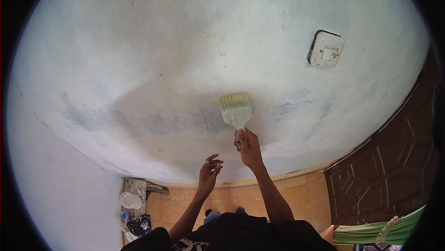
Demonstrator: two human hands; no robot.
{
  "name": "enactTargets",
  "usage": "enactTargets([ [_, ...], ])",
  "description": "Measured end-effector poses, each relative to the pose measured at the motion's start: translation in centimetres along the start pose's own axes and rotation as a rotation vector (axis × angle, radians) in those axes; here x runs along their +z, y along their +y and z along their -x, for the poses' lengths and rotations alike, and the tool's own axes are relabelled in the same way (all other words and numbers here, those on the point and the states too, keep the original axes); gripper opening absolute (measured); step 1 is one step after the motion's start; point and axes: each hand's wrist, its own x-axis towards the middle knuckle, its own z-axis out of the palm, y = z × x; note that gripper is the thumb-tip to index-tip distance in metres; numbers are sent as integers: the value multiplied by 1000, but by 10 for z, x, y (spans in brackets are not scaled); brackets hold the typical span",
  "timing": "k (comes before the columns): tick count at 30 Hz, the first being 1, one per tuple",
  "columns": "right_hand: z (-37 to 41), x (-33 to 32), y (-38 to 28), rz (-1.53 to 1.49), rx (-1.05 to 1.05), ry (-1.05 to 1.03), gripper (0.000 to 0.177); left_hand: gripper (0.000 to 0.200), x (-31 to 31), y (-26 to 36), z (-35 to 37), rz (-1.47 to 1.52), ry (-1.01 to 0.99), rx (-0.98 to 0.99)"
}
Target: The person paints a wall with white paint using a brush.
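A wide paintbrush with pale yellow bristles and a whitish ferrule (237,112) points upward in front of the wall (194,65). Its handle is gripped by my right hand (248,147). Whether the bristles touch the wall I cannot tell. Lower and to the left, my left hand (210,172) is raised with its fingers apart and bent, holding nothing. The wall is whitish with grey, patchy areas around the brush.
A white switch plate (327,49) sits on the wall at the upper right. At the lower left, a bench (136,186) bears a white container (130,200), a blue cup (125,216) and a black bag (139,226). A brown door (380,172) and green curtain (380,232) stand right, above orange floor tiles (296,197).
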Motion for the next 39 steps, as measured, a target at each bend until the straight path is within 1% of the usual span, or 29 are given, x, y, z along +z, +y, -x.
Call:
enactTargets([
  [2,-5,1,39,35,15,13,47,40,-6,1,-3,21,-5,29],
  [4,32,-1,89,132,43,47,47,40,-10,1,-2,48,-8,36],
  [7,77,6,107,120,262,146,48,39,-24,0,3,46,-14,19],
  [10,51,21,68,-79,68,171,48,38,-40,-1,2,1,-26,10],
  [12,17,28,27,23,-32,165,47,37,-48,7,1,-9,-34,-14],
  [15,-11,34,20,-69,-6,164,47,36,-59,10,-2,-3,-44,3],
  [16,-7,33,36,-11,-22,168,47,37,-63,8,-2,-13,-36,15],
  [18,19,24,96,111,-56,174,48,40,-67,4,-3,-27,-20,41],
  [20,62,27,126,128,170,200,48,36,-69,3,-1,14,-25,15],
  [22,92,40,115,28,217,180,49,35,-74,1,0,30,-33,7],
  [23,90,46,102,-21,226,167,50,35,-77,0,-2,30,-39,23],
  [26,40,64,46,18,5,196,50,35,-85,3,-3,-25,-54,27],
  [29,-4,69,9,-40,-15,220,51,35,-87,5,-6,-61,-77,39],
  [30,-4,67,21,-7,-30,220,51,34,-89,5,-7,-69,-85,45],
  [33,26,49,94,127,-48,221,52,31,-88,-3,-8,11,-79,3],
  [34,48,50,106,76,46,241,52,31,-87,-7,-4,17,-80,2],
  [36,75,57,111,-31,226,280,52,31,-89,-9,-3,22,-78,9],
  [37,70,54,111,-40,166,268,52,31,-90,-8,-6,16,-78,10],
  [39,51,61,66,-58,63,252,51,31,-93,-9,-3,3,-81,-8],
])
